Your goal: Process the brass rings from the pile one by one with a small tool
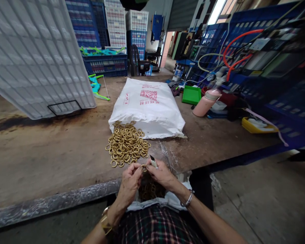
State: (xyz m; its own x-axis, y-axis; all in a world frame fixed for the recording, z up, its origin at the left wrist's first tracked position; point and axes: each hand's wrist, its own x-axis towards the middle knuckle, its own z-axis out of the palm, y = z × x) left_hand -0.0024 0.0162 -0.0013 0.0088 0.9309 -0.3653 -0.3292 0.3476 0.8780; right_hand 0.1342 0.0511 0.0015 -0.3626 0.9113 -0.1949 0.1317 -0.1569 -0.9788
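My left hand (131, 179) pinches a small gold-coloured ring (143, 167) at the table's front edge. The fingers of my right hand (162, 174) close on the same ring from the other side. A utility knife (153, 162) with a dark blade and pale handle is also gripped in my right hand, its blade pointing up and away. Just beyond my hands lies a heap of gold rings (127, 144), spilling from the mouth of a white woven sack (144, 98) with red print. Below my hands, an open white bag (162, 201) at my lap holds more rings, partly hidden in shadow.
A tall white ribbed panel (40, 61) stands at the left. Beside it lies a blue-green toy bow (98, 87). To the right are a green tray (191, 95), a pink bottle (205, 102) and a yellow tray (259, 126). Stacked crates (114, 23) fill the back.
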